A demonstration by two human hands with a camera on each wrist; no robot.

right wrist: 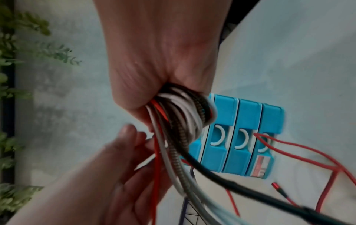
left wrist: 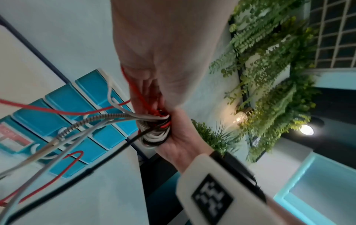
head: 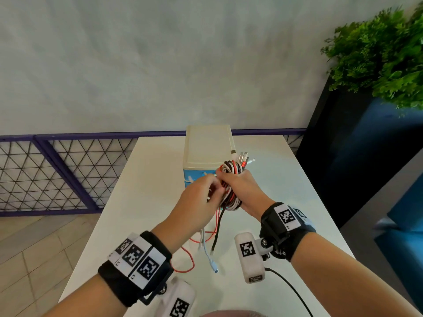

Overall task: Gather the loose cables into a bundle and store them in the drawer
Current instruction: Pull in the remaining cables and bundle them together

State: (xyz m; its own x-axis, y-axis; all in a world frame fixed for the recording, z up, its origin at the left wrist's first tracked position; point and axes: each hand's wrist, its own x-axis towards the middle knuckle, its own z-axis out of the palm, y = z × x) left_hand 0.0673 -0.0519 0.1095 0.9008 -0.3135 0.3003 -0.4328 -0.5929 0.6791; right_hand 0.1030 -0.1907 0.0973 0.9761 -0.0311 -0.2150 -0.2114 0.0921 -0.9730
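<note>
A coil of red, white, black and braided cables [head: 230,186] is held above the white table [head: 148,179]. My right hand [head: 229,179] grips the coil [right wrist: 183,106] in its fist, with several plugs sticking out the top. My left hand [head: 212,188] is just left of it, fingers curled round the loose strands [right wrist: 161,152] under the coil. Those strands hang down to the table, ending in a red loop [head: 187,259] and a pale blue plug [head: 214,267]. Behind the hands stands the drawer unit [head: 208,145] with blue drawer fronts [right wrist: 240,137], all pushed in.
The drawer unit sits mid-table near the far edge. A purple mesh railing [head: 57,175] runs behind and to the left. A dark planter with green foliage [head: 377,53] stands at the right. A black cord [head: 288,287] trails from my right wrist camera across the near table.
</note>
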